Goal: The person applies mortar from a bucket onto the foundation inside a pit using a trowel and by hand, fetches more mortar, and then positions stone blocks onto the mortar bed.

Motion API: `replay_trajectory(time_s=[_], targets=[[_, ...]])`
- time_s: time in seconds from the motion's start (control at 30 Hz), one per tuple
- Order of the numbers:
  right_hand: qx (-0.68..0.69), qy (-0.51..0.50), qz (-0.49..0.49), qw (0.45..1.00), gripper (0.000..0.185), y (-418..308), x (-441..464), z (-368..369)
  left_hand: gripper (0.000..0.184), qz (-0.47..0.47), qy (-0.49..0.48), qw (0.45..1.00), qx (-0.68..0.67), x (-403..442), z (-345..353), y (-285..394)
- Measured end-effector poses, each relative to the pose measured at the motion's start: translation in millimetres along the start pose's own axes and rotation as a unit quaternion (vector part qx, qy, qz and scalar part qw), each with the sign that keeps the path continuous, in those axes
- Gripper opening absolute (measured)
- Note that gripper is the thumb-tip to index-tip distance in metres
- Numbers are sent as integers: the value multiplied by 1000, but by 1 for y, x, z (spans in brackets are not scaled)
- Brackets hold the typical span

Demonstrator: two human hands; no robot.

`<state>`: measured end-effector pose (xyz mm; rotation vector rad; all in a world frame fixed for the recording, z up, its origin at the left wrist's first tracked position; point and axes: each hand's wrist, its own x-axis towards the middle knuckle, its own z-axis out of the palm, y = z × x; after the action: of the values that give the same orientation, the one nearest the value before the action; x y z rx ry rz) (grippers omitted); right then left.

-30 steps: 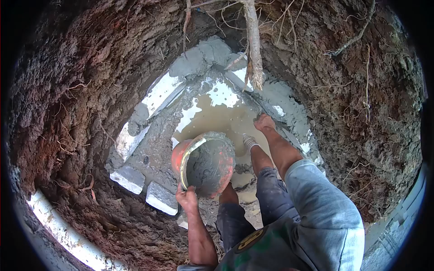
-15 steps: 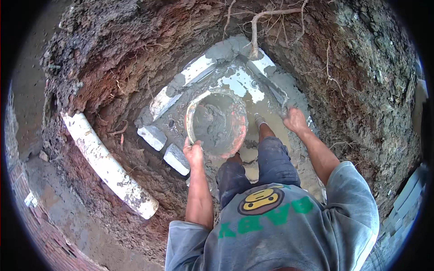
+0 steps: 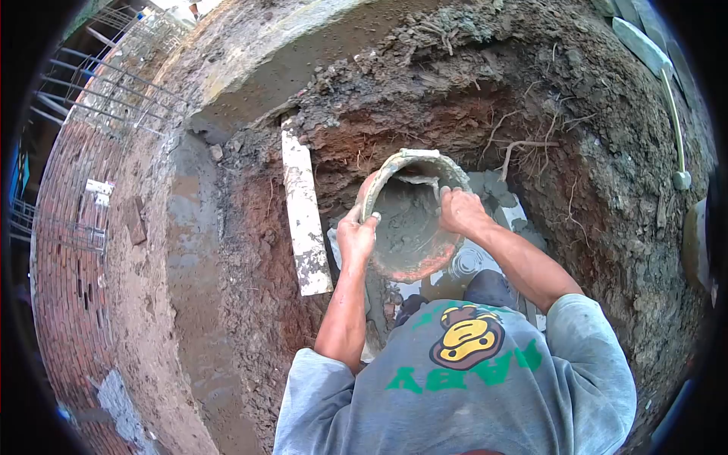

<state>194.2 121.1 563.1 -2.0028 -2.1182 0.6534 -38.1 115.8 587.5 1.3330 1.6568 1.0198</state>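
A mud-caked reddish bucket is tilted up in front of me, with wet grey mortar inside. My left hand grips its rim on the left side, thumb over the edge. At the right side of the opening, my right hand is closed round the handle of a trowel. The trowel's blade reaches into the bucket's mouth, smeared with mortar. Behind and below the bucket, most of the white-edged masonry in the pit is hidden.
Steep earth walls with roots surround the pit. A white, mud-spotted pipe leans at the left. Water lies around my legs. A concrete beam, a brick wall and steel bars are farther left.
The bucket has come up from the muddy pit floor and tilted. My right hand has brought the trowel from the masonry on the right into the bucket. My view has swung upward and left.
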Motion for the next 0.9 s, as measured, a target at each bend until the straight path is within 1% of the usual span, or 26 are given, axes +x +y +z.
replay_trajectory(time_s=[0.03, 0.07, 0.1, 0.13, 0.17, 0.2, 0.27, 0.3, 0.37, 0.4, 0.43, 0.5, 0.53, 0.57, 0.63, 0.67, 0.73, 0.77, 0.83, 0.87, 0.9], targets=[[-18, 10, -11, 1000, 35, -11, 0, -14, 39, 2, 8, 1000, 5, -5, -14, 25], [-38, 38, -42, 998, 32, -26, -1, -27, 39, 14, 26, 1000, -1, -10, -30, 43], [-45, 49, -74, 995, 31, -42, -2, -43, 38, 60, 55, 996, -47, -11, -44, 52], [-51, 59, -102, 992, 30, -60, 1, -61, 37, 61, 66, 995, -39, -11, -65, 63], [-54, 69, -127, 988, 30, -77, 6, -74, 37, 120, 73, 989, -44, -9, -82, 74], [-52, 91, -144, 984, 29, -95, 13, -82, 36, 116, 90, 987, -63, -14, -98, 94], [-44, 130, -174, 975, 28, -134, 30, -92, 32, 177, 127, 969, -119, -1, -129, 108], [-39, 145, -189, 970, 27, -155, 36, -94, 30, 164, 131, 970, -123, 8, -149, 110], [-16, 135, -165, 977, 27, -196, 53, -84, 28, 119, 164, 973, -107, 21, -180, 106], [-4, 127, -158, 979, 27, -210, 58, -77, 29, 152, 177, 969, -76, 31, -190, 93], [0, 91, -135, 987, 32, -223, 64, -72, 29, 181, 190, 964, -50, 41, -199, 75], [9, 38, -86, 996, 40, -240, 75, -46, 33, 137, 195, 971, 0, 44, -204, 54], [45, 2, -59, 997, 46, -241, 87, -27, 35, 171, 188, 967, -12, 43, -207, 46], [70, -9, -48, 996, 48, -244, 86, -15, 37, 206, 178, 962, -22, 43, -211, 40], [118, -35, 2, 992, 43, -247, 86, 11, 40, 201, 172, 964, -17, 41, -216, 27], [107, -55, -35, 992, 41, -249, 96, 17, 41, 207, 167, 964, -15, 46, -218, 27], [88, -90, -105, 987, 38, -252, 118, 29, 42, 221, 181, 957, 45, 56, -224, 25], [136, -99, -77, 983, 34, -264, 101, -3, 43, 231, 190, 951, 73, 60, -226, 25], [222, -174, -57, 958, 34, -287, 90, -45, 46, 213, 175, 955, 114, 58, -227, 39], [131, -139, -101, 976, 31, -301, 92, -45, 46, 206, 166, 954, 140, 53, -222, 49], [38, -105, -141, 984, 29, -315, 92, -41, 47, 199, 156, 953, 166, 48, -218, 58]])
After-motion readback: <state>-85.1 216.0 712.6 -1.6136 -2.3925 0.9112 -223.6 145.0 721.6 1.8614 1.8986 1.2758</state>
